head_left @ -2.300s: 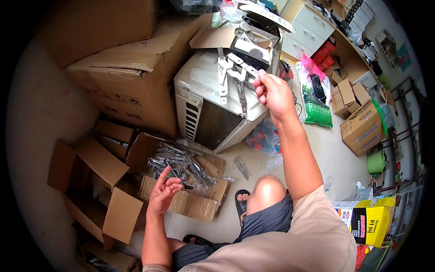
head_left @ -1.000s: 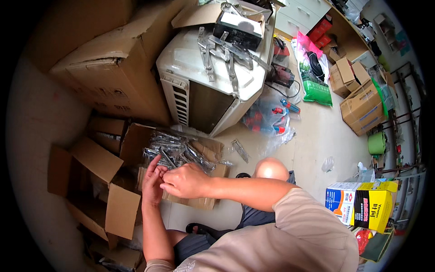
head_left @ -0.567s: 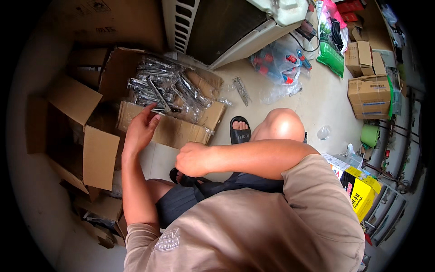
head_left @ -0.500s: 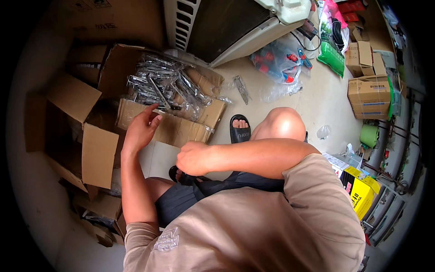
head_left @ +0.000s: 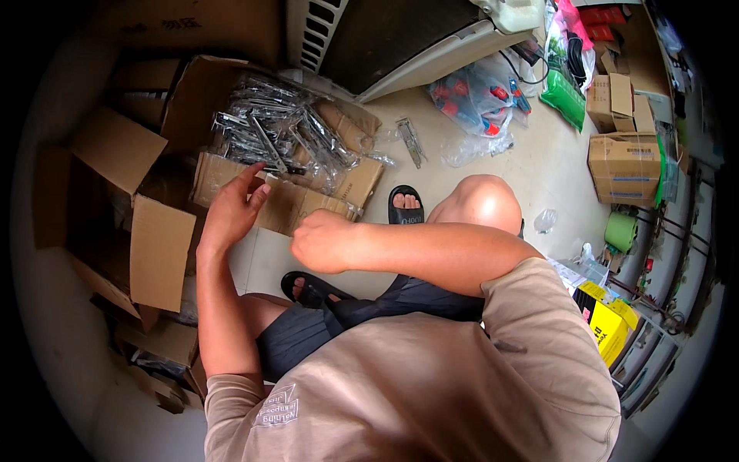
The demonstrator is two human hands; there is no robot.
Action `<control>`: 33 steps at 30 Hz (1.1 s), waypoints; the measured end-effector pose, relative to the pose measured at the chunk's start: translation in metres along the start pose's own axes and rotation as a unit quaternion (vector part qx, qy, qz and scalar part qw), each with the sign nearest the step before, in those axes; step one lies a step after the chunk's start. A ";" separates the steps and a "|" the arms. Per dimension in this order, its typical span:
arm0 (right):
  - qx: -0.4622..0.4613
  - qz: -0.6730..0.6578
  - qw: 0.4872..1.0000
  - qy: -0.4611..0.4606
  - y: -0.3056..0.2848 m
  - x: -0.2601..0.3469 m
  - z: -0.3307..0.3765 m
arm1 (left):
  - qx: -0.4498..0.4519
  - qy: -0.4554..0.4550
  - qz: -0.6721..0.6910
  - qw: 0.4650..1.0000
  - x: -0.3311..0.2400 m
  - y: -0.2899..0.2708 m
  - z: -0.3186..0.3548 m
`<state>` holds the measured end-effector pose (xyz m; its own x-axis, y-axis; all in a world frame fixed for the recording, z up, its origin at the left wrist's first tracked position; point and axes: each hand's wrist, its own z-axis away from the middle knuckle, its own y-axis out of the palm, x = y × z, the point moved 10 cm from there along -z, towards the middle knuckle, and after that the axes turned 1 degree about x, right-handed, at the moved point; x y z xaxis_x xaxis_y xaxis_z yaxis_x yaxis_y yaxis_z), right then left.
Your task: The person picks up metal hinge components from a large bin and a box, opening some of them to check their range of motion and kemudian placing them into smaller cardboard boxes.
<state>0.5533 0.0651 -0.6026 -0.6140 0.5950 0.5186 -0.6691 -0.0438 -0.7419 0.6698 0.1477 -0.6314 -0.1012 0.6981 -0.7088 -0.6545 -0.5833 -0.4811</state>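
Observation:
An open cardboard box lies on the floor in front of me, filled with several metal brackets in clear plastic bags. My left hand rests on the box's front flap with its fingers apart, fingertips touching the nearest bagged bracket. My right hand hovers just below the box's front edge, loosely curled, with nothing visible in it. One loose bagged bracket lies on the floor to the right of the box.
An air-conditioner unit stands behind the box. Opened empty cartons are piled at left. A plastic bag of red and blue parts, a green bag and brown cartons lie at right. My sandalled foot is beside the box.
My right hand came down from the brackets on top of the air-conditioner unit to the box. My view tilted downward. My left hand has stayed at the bagged brackets.

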 end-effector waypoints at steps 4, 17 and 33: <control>0.049 -0.047 0.992 0.105 0.007 -0.030 -0.013 | -0.009 -0.005 0.010 1.000 0.016 -0.006 0.004; -0.109 -0.341 0.875 0.325 0.052 -0.137 -0.056 | -0.102 -0.037 -0.107 0.988 0.044 -0.037 0.014; -0.266 -0.290 0.822 0.412 0.075 -0.204 -0.083 | 0.007 -0.148 -0.165 0.975 0.050 -0.045 0.044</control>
<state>0.6632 0.0068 -0.7990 0.3831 0.7431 0.5487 -0.3365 0.6655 -0.6662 0.6607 0.2273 -0.6226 -0.0943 0.9370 -0.3362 -0.6977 -0.3031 -0.6491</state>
